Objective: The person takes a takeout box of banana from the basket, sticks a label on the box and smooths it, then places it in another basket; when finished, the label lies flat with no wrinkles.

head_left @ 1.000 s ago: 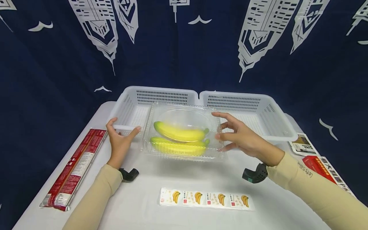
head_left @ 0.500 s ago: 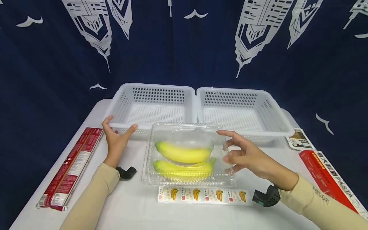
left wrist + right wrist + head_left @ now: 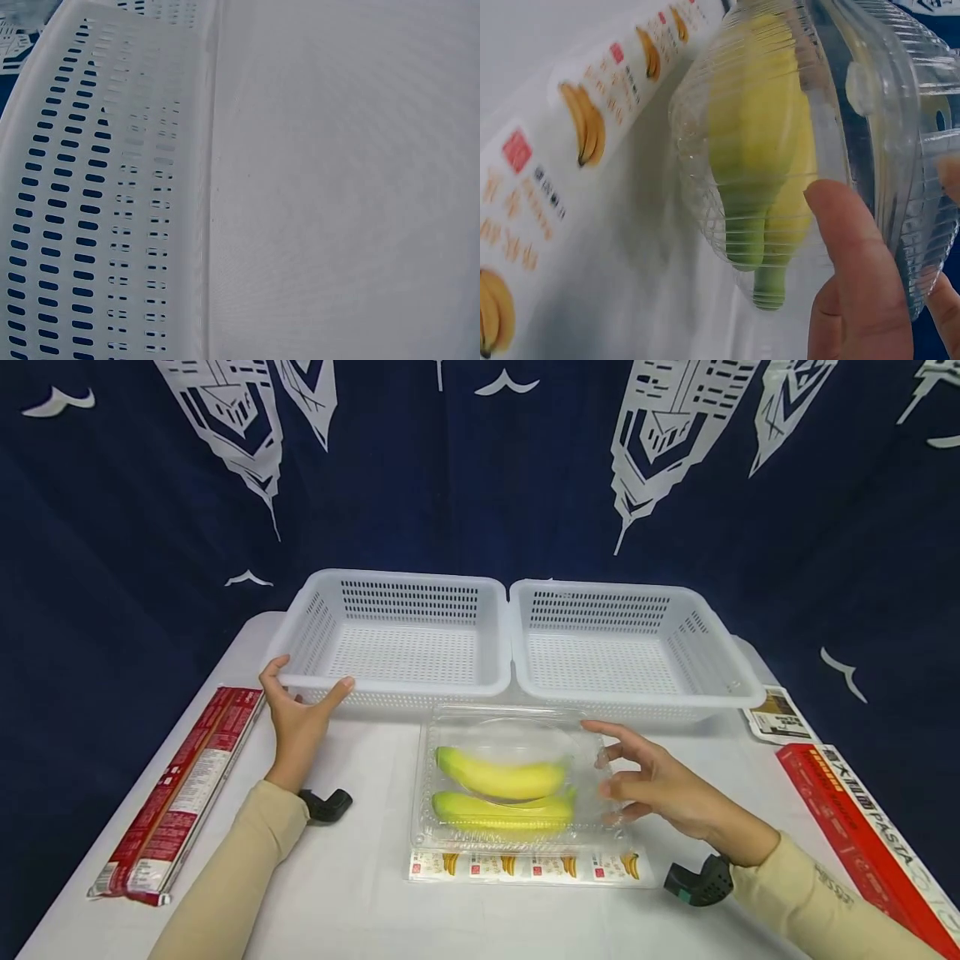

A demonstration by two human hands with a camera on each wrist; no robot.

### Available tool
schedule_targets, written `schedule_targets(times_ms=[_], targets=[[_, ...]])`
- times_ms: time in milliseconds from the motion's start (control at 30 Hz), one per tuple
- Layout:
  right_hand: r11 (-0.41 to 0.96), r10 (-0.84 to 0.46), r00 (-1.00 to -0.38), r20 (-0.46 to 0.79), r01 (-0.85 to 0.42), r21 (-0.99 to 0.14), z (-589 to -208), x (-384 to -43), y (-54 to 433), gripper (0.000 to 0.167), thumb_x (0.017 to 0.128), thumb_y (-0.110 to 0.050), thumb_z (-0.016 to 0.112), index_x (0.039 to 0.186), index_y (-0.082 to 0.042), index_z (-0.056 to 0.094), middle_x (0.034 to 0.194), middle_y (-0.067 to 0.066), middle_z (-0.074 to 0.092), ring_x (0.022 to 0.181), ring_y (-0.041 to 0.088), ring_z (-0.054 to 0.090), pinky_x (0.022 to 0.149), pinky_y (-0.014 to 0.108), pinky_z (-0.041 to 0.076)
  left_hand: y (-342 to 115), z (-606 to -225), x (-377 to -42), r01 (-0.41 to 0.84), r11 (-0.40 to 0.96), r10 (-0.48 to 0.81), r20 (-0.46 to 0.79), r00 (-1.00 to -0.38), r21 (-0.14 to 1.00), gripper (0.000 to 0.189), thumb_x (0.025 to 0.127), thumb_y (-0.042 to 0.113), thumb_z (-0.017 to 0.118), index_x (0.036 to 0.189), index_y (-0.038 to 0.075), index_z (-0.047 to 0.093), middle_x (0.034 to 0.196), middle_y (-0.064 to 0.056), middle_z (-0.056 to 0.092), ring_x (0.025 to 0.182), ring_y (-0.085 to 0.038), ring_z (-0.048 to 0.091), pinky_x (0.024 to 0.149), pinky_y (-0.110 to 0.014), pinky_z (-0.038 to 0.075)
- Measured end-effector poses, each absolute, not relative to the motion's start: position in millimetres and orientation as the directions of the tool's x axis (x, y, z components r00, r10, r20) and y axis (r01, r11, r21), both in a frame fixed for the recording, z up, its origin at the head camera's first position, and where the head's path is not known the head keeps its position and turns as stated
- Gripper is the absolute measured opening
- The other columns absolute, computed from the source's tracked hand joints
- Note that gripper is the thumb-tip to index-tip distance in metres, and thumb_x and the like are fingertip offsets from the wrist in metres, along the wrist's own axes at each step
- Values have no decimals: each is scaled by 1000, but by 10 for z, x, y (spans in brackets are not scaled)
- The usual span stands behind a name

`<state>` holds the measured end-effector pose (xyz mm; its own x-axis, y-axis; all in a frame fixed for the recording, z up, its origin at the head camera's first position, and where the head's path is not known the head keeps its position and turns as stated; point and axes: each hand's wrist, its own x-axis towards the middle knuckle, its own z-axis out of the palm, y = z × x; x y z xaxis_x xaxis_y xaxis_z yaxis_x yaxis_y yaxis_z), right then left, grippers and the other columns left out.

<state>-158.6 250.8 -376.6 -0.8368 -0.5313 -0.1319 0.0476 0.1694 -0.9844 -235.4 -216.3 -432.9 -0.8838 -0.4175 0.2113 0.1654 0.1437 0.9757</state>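
Note:
My right hand [image 3: 660, 785] grips the right side of a clear plastic clamshell box [image 3: 517, 712]. In the right wrist view the thumb [image 3: 859, 262] lies against the near side and fingertips show round the far side. Inside are two yellow bananas with green ends, one upper [image 3: 502, 777] and one lower [image 3: 502, 812]. Under the box's front edge in the head view shows a strip of banana labels [image 3: 528, 868]. My left hand [image 3: 295, 727] is at the front rim of the left white basket [image 3: 405, 652], thumb and index finger spread, holding nothing.
A second white basket [image 3: 600, 664] stands right of the first. Long red packets [image 3: 180, 793] lie along the table's left side. On the right are a red pasta box [image 3: 862, 835] and a small flat packet [image 3: 780, 717]. A dark blue curtain [image 3: 450, 485] hangs behind.
My right hand has brought the clamshell box from in front of the baskets toward me, then slightly right. It now overlaps the label strip. The left hand has stayed by the basket rim.

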Motion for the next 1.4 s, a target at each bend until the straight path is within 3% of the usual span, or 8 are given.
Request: schedule_targets(times_ms=[367,600,933,1033,1167,1233,1333,1400], targets=[[222,-474,-855,-208,112,-969,-3938,-1787,2661,77,100,0,68,167,-27,40,127,21,41,92,20,64,78,46,67,-2173,-4324,-2364,147,123,-413,185,-892,982,100,91,20,88,163,20,19,172,-10,16,157,-23,23,129,-39,20],[217,-457,-870,-187,95,-972,-3990,-1843,2660,82,99,1,67,170,-14,30,129,22,39,95,23,63,78,47,67,-2162,-4341,-2362,153,119,-409,188,-893,981,99,92,21,88,163,19,20,171,-9,18,156,-22,24,129,-38,22],[269,-474,-863,-176,49,-962,-4014,-1858,2702,82,104,-7,70,172,-20,28,143,30,38,90,18,69,76,38,64,-2193,-4294,-2352,138,127,-386,177,-905,982,112,93,19,87,170,27,6,173,-7,19,158,-24,23,130,-39,16],[314,-476,-865,-158,1,-949,-3991,-1847,2733,81,106,-12,69,173,-16,24,151,36,37,103,24,70,83,40,64,-2178,-4238,-2302,132,146,-396,180,-900,980,119,93,19,87,172,30,-2,176,-5,14,161,-22,17,131,-38,11],[360,-464,-881,-86,-100,-928,-3929,-1808,2808,75,110,-13,62,172,-8,20,155,41,37,125,44,63,94,41,63,-2115,-4123,-2191,110,205,-434,191,-881,973,122,92,22,88,172,33,-4,179,-5,-13,165,-22,-7,132,-43,-1],[405,-431,-901,-48,-146,-902,-3887,-1785,2849,71,111,-14,60,171,-6,23,156,40,39,131,47,59,96,35,61,-2076,-4056,-2125,128,262,-442,238,-865,956,119,92,21,88,172,31,1,178,-6,-23,165,-24,-17,131,-49,-5],[489,-354,-935,21,-204,-848,-3825,-1752,2899,62,110,-14,61,166,-3,35,155,35,46,130,25,61,95,24,57,-2020,-3971,-2019,231,401,-375,389,-841,886,106,92,15,85,172,22,16,179,-9,-22,164,-29,-21,130,-57,-8],[516,-305,-946,108,-259,-817,-3813,-1731,2907,53,109,-11,64,158,1,48,152,16,59,125,8,60,93,17,53,-1986,-3944,-1960,318,492,-279,493,-824,810,93,92,10,83,168,12,29,181,-14,-8,166,-33,-14,130,-63,-4]])
